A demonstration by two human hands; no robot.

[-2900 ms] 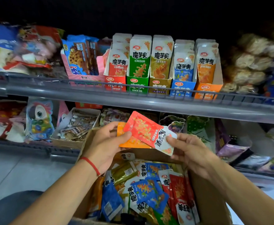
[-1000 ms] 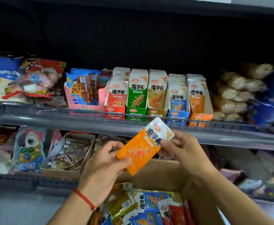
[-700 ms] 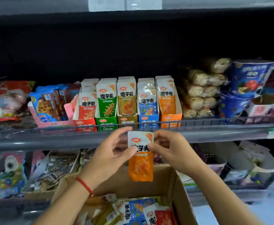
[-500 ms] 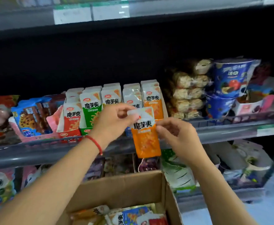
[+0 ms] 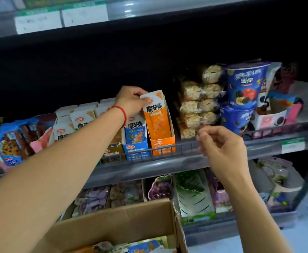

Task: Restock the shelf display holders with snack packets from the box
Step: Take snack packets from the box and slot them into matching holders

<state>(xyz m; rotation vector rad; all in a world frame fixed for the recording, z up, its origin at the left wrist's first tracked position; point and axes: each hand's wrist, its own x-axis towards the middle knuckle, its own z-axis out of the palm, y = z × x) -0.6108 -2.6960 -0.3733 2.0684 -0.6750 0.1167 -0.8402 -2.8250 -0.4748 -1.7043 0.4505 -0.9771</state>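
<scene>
Slotting an orange packet (image 5: 156, 117) into the orange holder (image 5: 163, 145) on the shelf (image 5: 167, 165).

Head view: left hand (image 5: 131, 101) pinches the packet's top corner, fingers curled; right hand (image 5: 222, 148) hangs loosely curled, holding nothing. The packet looks light, soft and slick, best pinched at its sealed top edge. The box (image 5: 124, 221) sits below.

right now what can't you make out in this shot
- Head view: most of the box contents, cut off by the bottom edge.
- Green holder and most of the yellow one, hidden by the left hand and its forearm.
- Packets behind the orange packet, hidden by it.
- Upper price labels, blurred.
</scene>
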